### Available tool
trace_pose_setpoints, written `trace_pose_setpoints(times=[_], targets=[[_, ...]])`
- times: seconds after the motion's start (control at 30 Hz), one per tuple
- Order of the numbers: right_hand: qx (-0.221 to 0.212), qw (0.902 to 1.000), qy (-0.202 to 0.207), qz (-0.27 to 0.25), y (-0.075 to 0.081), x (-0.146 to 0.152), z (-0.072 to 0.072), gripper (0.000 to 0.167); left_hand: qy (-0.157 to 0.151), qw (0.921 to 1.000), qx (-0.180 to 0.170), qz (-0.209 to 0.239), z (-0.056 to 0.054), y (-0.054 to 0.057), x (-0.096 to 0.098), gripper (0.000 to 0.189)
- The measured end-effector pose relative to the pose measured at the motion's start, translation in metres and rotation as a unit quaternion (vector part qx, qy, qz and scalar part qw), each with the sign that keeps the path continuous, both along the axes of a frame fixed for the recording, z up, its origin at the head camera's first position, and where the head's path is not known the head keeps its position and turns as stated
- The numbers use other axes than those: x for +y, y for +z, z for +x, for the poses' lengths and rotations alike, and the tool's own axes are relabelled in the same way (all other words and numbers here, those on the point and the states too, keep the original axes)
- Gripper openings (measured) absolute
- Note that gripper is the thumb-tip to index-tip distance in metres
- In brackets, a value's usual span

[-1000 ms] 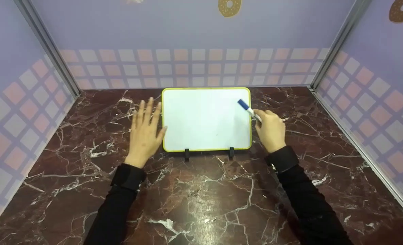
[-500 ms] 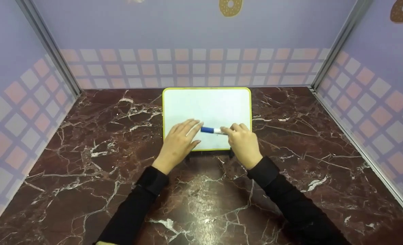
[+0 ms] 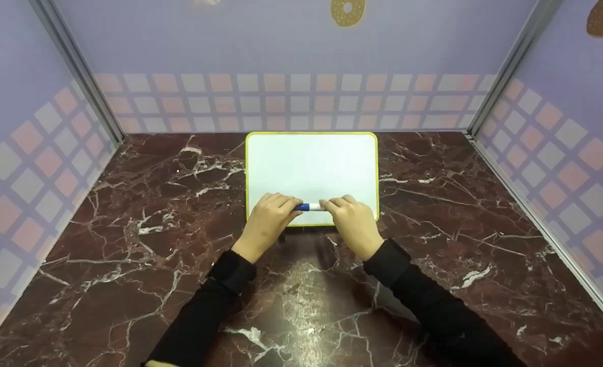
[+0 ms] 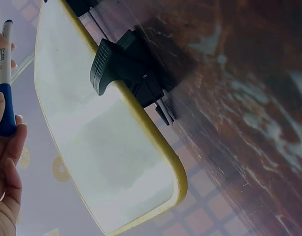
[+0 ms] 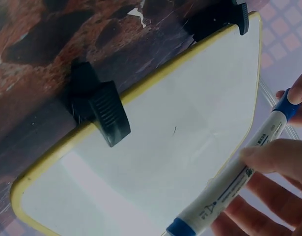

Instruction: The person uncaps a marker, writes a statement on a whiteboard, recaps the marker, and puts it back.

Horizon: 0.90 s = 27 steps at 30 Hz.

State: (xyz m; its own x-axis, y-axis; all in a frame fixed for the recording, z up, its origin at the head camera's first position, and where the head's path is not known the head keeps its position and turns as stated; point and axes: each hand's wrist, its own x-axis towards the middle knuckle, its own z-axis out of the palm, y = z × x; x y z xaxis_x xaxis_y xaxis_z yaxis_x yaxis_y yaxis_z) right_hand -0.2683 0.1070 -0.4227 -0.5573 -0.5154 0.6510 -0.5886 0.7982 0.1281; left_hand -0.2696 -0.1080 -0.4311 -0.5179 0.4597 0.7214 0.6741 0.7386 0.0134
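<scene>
Both hands hold the marker [image 3: 310, 207] level, left to right: left hand [image 3: 268, 216] pinching its blue cap, right hand [image 3: 353, 223] gripping the white barrel. Its print is unreadable.

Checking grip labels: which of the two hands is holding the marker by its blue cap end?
The left hand. Its fingers pinch the blue cap of the marker, while the right hand grips the white barrel, in front of the whiteboard.

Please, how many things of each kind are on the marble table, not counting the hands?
Whiteboard: 1
Marker: 1, held by left hand and right hand
Black clip feet: 2
Total: 4
</scene>
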Motion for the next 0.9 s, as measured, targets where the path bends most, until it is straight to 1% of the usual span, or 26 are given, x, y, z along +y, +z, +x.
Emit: trace_pose_setpoints(times=[0.2,0.37,0.43,0.5,0.67,0.8,0.9], targets=[[-0.011,0.9988,0.032,0.037,0.002,0.006,-0.004,0.025,-0.013,0.9984,-0.051,0.022,0.001,0.000,0.001,0.019],[-0.002,0.9980,0.051,0.037,0.004,0.010,-0.007,0.023,-0.025,0.9933,-0.098,0.056,0.002,0.000,0.002,0.022],[0.008,0.9979,0.055,0.034,0.004,0.010,-0.008,0.022,-0.028,0.9914,-0.107,0.070,0.002,-0.001,0.001,0.023],[0.020,0.9976,0.058,0.030,0.005,0.010,-0.009,0.021,-0.032,0.9901,-0.111,0.081,0.001,-0.001,0.001,0.022],[0.038,0.9976,0.053,0.025,0.004,0.012,-0.012,0.021,-0.027,0.9892,-0.108,0.095,0.001,0.000,-0.002,0.021],[0.034,0.9980,0.047,0.024,0.005,0.015,-0.013,0.022,-0.024,0.9904,-0.102,0.089,0.000,0.003,-0.006,0.021],[0.032,0.9983,0.044,0.019,0.006,0.017,-0.013,0.022,-0.022,0.9916,-0.095,0.084,-0.002,0.007,-0.011,0.022]])
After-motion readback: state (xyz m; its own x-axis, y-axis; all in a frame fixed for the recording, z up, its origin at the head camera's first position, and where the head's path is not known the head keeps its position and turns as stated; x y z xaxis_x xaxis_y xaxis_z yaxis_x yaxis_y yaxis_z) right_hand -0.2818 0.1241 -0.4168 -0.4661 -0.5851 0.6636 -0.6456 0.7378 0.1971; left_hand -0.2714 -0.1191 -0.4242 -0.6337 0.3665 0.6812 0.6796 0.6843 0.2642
